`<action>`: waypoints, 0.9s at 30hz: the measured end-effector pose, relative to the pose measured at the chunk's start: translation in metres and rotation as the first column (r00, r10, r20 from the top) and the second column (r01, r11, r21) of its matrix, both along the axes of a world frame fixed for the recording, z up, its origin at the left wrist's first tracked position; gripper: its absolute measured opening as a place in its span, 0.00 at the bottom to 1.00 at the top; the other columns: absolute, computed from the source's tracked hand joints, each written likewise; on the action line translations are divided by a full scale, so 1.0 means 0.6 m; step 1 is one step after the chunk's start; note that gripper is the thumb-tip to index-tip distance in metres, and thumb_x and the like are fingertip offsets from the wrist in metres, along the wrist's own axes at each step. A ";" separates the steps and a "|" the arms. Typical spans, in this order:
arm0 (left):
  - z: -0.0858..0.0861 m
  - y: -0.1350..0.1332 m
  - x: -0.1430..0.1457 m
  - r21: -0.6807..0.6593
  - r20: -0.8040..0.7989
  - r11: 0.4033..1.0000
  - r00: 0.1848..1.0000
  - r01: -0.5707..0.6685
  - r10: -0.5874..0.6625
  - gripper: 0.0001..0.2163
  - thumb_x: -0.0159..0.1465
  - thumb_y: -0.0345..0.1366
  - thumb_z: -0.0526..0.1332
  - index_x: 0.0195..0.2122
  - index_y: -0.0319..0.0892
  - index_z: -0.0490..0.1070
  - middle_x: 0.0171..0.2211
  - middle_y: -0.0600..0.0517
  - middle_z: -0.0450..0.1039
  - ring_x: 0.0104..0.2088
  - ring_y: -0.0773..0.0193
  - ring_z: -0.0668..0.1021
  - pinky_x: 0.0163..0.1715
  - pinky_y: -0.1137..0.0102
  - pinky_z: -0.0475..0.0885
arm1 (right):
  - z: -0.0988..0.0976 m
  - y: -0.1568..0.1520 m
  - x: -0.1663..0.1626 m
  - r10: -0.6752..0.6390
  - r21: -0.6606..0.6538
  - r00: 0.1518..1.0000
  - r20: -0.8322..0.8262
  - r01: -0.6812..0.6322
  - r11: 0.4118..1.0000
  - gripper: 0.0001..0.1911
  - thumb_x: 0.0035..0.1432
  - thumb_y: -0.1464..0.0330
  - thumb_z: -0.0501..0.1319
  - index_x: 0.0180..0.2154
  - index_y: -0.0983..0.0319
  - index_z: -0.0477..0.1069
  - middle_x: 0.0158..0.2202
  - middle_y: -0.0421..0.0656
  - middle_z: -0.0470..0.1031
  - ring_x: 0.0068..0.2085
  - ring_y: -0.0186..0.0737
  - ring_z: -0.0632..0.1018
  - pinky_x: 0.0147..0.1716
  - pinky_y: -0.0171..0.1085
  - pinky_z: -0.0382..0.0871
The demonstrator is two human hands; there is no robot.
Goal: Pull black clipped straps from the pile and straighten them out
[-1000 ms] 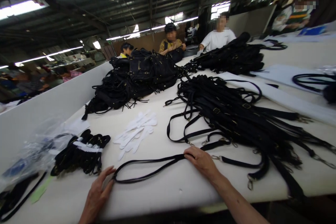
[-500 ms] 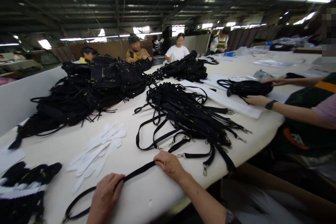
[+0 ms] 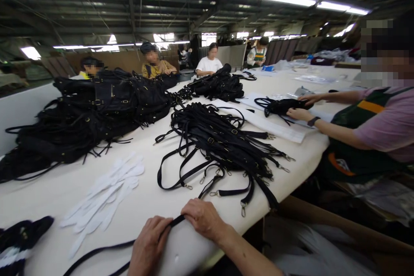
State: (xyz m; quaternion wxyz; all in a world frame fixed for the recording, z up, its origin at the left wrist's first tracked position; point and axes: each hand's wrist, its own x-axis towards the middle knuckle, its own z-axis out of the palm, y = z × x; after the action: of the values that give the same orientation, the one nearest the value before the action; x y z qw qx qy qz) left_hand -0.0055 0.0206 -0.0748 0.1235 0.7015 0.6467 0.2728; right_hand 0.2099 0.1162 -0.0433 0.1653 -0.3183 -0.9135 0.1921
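Note:
A black strap (image 3: pixel 108 248) runs across the near edge of the table between my two hands. My left hand (image 3: pixel 150 243) is closed around it, and a loop of the strap trails off to the left. My right hand (image 3: pixel 203 219) grips the same strap a short way to the right, its fingers bent over it. Beyond my right hand lies a big heap of black straps (image 3: pixel 220 138) with metal buckles and snap hooks. One snap hook (image 3: pixel 243 210) hangs near the table's front edge. White cut strips (image 3: pixel 108 194) lie spread out left of the heap.
A tall pile of black bags (image 3: pixel 113 103) covers the far left of the white table (image 3: pixel 181 250); another bag pile (image 3: pixel 216 84) lies farther back. At right, a co-worker (image 3: pixel 362 125) handles a black bag (image 3: pixel 281 105). Several people stand across the table. Banded black pieces (image 3: pixel 22 237) lie lower left.
My hands have come closer together along the strap, my left hand moving right. The view has turned slightly right, bringing more of the co-worker into sight.

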 end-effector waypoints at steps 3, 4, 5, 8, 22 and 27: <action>-0.002 -0.005 -0.001 -0.014 0.051 0.999 0.998 -0.043 0.044 0.11 0.66 0.44 0.57 0.46 0.54 0.75 0.39 0.51 0.79 0.43 0.58 0.79 0.43 0.65 0.77 | 0.015 0.014 0.036 0.012 0.016 1.000 -0.018 -0.011 1.000 0.13 0.64 0.71 0.54 0.46 0.53 0.73 0.43 0.40 0.79 0.45 0.39 0.76 0.41 0.34 0.69; -0.001 -0.006 -0.002 -0.017 0.062 0.998 0.996 -0.056 0.057 0.11 0.66 0.44 0.57 0.45 0.54 0.75 0.39 0.51 0.78 0.43 0.58 0.79 0.44 0.65 0.77 | 0.021 0.027 0.054 -0.016 0.029 0.999 -0.031 0.017 0.999 0.16 0.64 0.73 0.53 0.47 0.53 0.73 0.45 0.40 0.79 0.47 0.39 0.76 0.44 0.34 0.70; 0.000 -0.008 -0.002 -0.020 0.071 0.998 0.995 -0.067 0.068 0.11 0.66 0.44 0.56 0.45 0.54 0.75 0.39 0.51 0.78 0.43 0.58 0.79 0.44 0.65 0.76 | 0.028 0.043 0.073 -0.059 0.043 0.997 -0.043 0.060 0.997 0.19 0.63 0.76 0.51 0.49 0.54 0.72 0.48 0.40 0.78 0.49 0.39 0.76 0.46 0.35 0.70; 0.005 -0.008 0.003 -0.032 0.087 0.996 0.992 -0.088 0.090 0.11 0.66 0.44 0.56 0.44 0.53 0.75 0.39 0.51 0.78 0.43 0.58 0.78 0.45 0.64 0.76 | 0.048 0.100 0.138 -0.194 0.092 0.980 -0.038 0.197 0.976 0.25 0.58 0.81 0.48 0.49 0.55 0.73 0.51 0.41 0.77 0.52 0.39 0.76 0.51 0.38 0.69; 0.016 0.003 0.004 -0.096 0.121 0.986 0.981 -0.139 0.150 0.11 0.67 0.43 0.54 0.43 0.51 0.75 0.39 0.51 0.76 0.44 0.56 0.76 0.47 0.61 0.72 | 0.068 0.160 0.197 -0.221 0.450 0.940 0.261 0.084 0.889 0.11 0.61 0.76 0.55 0.38 0.59 0.75 0.48 0.45 0.79 0.55 0.45 0.72 0.59 0.48 0.55; 0.034 0.028 -0.012 -0.094 0.153 0.971 0.961 -0.218 0.231 0.10 0.66 0.39 0.53 0.42 0.47 0.74 0.38 0.50 0.75 0.43 0.57 0.75 0.47 0.61 0.70 | 0.144 0.110 0.139 -0.301 0.451 0.897 0.325 0.133 0.883 0.12 0.61 0.74 0.55 0.43 0.59 0.75 0.32 0.44 0.79 0.37 0.42 0.78 0.49 0.42 0.64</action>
State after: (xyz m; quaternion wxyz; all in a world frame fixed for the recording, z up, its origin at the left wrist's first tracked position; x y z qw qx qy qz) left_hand -0.0124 0.0376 -0.0544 0.1706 0.5938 0.7198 0.3166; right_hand 0.2935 0.1821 0.0429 0.0673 -0.4090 -0.9052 -0.0943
